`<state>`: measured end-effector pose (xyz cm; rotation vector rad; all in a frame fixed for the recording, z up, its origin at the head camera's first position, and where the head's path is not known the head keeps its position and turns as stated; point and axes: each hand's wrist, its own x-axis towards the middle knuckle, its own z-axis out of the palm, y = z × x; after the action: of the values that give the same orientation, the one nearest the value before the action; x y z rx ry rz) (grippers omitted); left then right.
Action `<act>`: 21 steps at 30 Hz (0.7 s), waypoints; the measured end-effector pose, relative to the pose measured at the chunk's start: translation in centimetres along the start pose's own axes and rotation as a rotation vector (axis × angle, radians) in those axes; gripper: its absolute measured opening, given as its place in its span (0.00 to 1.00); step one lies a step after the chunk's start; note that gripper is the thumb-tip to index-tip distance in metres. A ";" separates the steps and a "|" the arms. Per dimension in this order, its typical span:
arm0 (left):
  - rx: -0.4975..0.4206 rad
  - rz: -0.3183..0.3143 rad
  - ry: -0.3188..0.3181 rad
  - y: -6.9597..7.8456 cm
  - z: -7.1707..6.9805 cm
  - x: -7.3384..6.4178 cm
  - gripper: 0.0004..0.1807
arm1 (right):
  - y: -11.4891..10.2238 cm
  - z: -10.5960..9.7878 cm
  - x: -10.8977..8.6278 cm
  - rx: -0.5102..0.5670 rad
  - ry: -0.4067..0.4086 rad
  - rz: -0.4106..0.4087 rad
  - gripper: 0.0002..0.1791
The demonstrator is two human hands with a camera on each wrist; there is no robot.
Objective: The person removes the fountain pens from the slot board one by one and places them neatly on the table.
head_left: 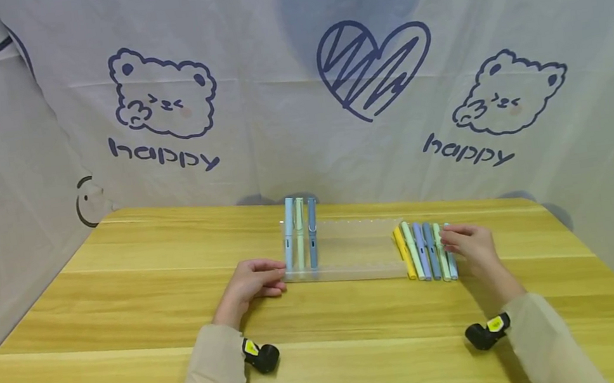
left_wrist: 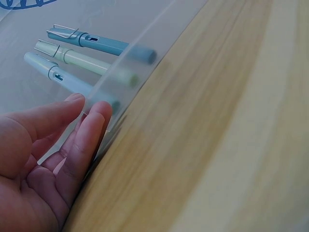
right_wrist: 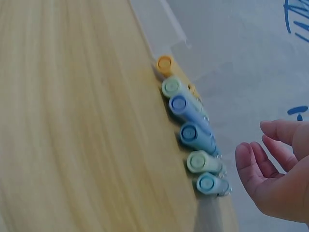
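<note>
My left hand (head_left: pixel 254 279) pinches the front left corner of a clear plastic pen tray (head_left: pixel 360 246) between thumb and fingers, as the left wrist view shows. Three capped pens stand side by side at its left end: a light blue pen (head_left: pixel 289 235), a pale green pen (head_left: pixel 300 234) and a dark blue pen (head_left: pixel 313 232). Above the rightmost pens of a row beside the tray hovers my right hand (head_left: pixel 473 246). Its loosely bent fingers (right_wrist: pixel 245 157) hold nothing, with a gap between thumb and fingertips. The nearest is a light blue pen (right_wrist: pixel 212 184).
The row at the tray's right end also has a yellow pen (head_left: pixel 404 253), a purple pen (head_left: pixel 422 251) and several green and blue ones. All lie on a wooden table (head_left: pixel 361 351). A printed white cloth (head_left: pixel 274 112) hangs behind.
</note>
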<state>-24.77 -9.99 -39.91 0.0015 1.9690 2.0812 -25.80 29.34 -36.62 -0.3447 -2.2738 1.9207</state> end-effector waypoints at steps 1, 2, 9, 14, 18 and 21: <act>0.000 0.001 0.001 0.0 0.0 0.0 0.14 | -0.1 0.2 -0.1 -0.006 -0.005 -0.005 0.22; 0.001 0.000 0.001 0.0 0.0 0.0 0.14 | -0.3 0.3 -0.2 -0.013 -0.011 -0.011 0.22; -0.005 -0.003 -0.004 0.1 -0.1 -0.1 0.14 | -1.4 1.5 -0.9 0.019 -0.051 -0.046 0.18; -0.006 0.000 -0.008 0.1 0.0 -0.1 0.14 | 0.0 2.0 0.2 0.064 -0.073 -0.083 0.11; -0.001 -0.001 -0.006 0.1 0.0 -0.1 0.14 | 2.1 2.4 2.1 0.140 -0.111 -0.127 0.07; -0.001 -0.005 -0.003 0.0 0.0 0.0 0.14 | 2.5 3.0 2.3 0.163 -0.148 -0.159 0.08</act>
<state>-24.77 -10.00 -39.88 -0.0007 1.9643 2.0777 -28.61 27.46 -39.66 -0.0014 -2.1362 2.0912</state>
